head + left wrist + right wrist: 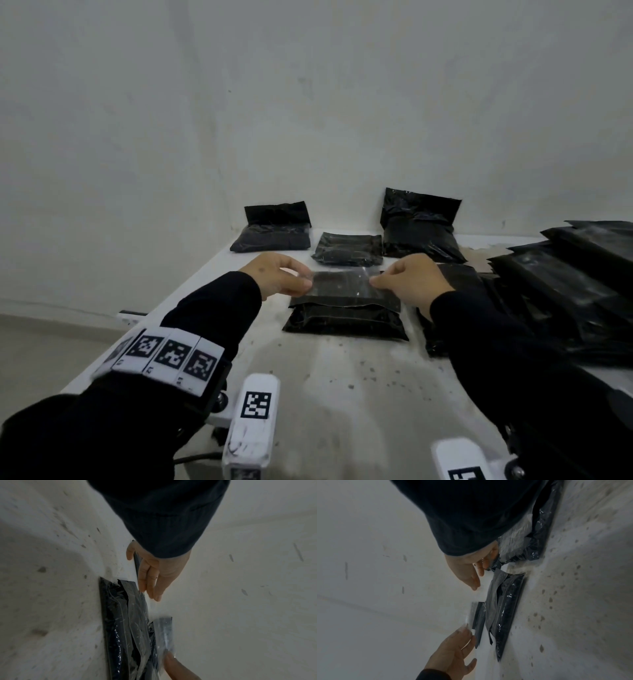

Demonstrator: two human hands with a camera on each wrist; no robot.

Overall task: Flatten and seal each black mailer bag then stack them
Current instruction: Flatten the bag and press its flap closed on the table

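Note:
A filled black mailer bag (344,320) (118,622) (506,601) lies flat in the middle of the white table (342,404). Its grey flap (342,284) is lifted off the bag and stretched between my two hands. My left hand (301,286) (149,593) pinches the flap's left end between thumb and fingers. At the flap's right end, my right hand (376,282) (476,580) pinches in the same way. The flap's underside and any adhesive strip are hard to make out.
Three more filled black bags (274,229) (347,248) (419,226) lie against the back wall. A loose pile of black mailers (565,291) covers the table's right side, reaching under my right forearm. The table's left edge (154,329) drops to the floor.

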